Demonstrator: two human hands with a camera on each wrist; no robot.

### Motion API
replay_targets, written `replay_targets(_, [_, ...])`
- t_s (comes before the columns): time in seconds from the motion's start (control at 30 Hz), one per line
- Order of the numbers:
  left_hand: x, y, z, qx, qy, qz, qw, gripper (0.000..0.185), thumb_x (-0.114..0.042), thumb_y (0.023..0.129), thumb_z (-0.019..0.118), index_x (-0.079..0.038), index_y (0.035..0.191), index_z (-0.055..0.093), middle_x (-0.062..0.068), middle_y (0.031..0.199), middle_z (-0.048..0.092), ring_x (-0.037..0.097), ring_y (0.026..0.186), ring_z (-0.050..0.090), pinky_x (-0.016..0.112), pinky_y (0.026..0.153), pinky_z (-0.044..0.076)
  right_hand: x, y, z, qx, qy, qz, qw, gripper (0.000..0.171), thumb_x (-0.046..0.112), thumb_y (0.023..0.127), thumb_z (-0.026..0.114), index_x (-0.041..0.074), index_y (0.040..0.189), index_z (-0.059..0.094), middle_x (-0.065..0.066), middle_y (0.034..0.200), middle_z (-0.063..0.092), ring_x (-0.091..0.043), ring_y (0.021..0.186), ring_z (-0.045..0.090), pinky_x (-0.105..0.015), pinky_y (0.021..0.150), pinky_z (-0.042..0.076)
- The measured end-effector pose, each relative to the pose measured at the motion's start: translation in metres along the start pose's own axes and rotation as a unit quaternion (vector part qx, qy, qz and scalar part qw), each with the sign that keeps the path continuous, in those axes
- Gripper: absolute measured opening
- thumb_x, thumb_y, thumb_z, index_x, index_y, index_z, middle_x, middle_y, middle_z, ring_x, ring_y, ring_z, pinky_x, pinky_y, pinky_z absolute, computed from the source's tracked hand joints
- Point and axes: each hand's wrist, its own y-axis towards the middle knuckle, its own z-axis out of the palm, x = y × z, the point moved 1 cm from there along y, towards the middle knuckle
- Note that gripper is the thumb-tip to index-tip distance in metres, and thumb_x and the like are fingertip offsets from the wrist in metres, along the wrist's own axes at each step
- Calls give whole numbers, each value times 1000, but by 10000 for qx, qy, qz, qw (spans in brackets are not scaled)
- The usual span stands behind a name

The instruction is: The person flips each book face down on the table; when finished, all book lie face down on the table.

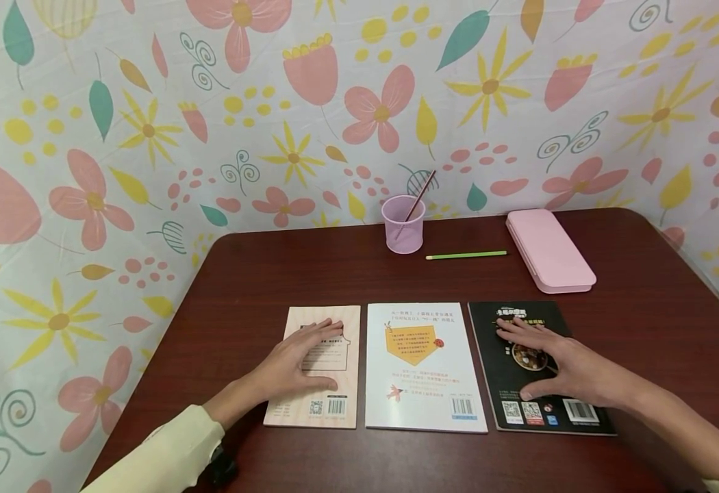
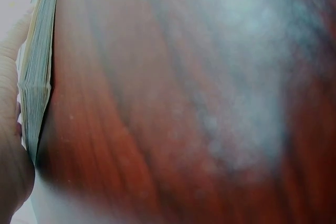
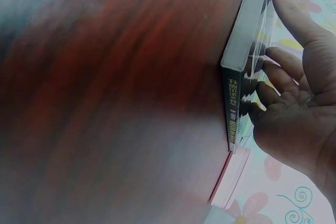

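Note:
Three books lie face down side by side on the dark wooden table (image 1: 273, 274). My left hand (image 1: 300, 359) rests with spread fingers on the beige book (image 1: 279, 411) at the left; its page edges (image 2: 39, 61) show in the left wrist view. In the middle, untouched, is the white book (image 1: 421, 404) with a yellow printed patch. Over the black book (image 1: 501, 373) at the right, my right hand (image 1: 563, 363) lies with fingers spread and thumb out. In the right wrist view the fingertips touch or hover just off the black book's cover (image 3: 233, 108); I cannot tell which.
Behind the books stands a lilac mesh cup (image 1: 404, 229) holding a dark pencil (image 1: 420, 195). A green pencil (image 1: 467, 255) lies to its right, then a pink case (image 1: 550, 250). A flower-patterned cloth (image 1: 335, 103) hangs along the table's back and left.

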Motion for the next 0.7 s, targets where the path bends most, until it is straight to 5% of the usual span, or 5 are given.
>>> replay_targets(0.43, [3, 1, 1, 25, -32, 15, 10000, 96, -58, 81, 88, -23, 162, 47, -4, 170, 39, 27, 158, 31, 59, 125, 26, 2, 0, -1, 39, -23, -77, 10000, 94, 41, 79, 91, 9, 158, 51, 3, 169, 38, 14, 151, 11, 1, 108, 9])
replay_targets(0.7, [7, -4, -5, -64, -39, -32, 10000, 96, -58, 82, 87, -24, 162, 47, -2, 168, 41, 27, 156, 35, 61, 120, 36, 14, 3, -9, -249, -499, 41, 9984, 86, 43, 85, 89, 22, 160, 50, -12, 164, 47, 11, 149, 24, -7, 102, 36])
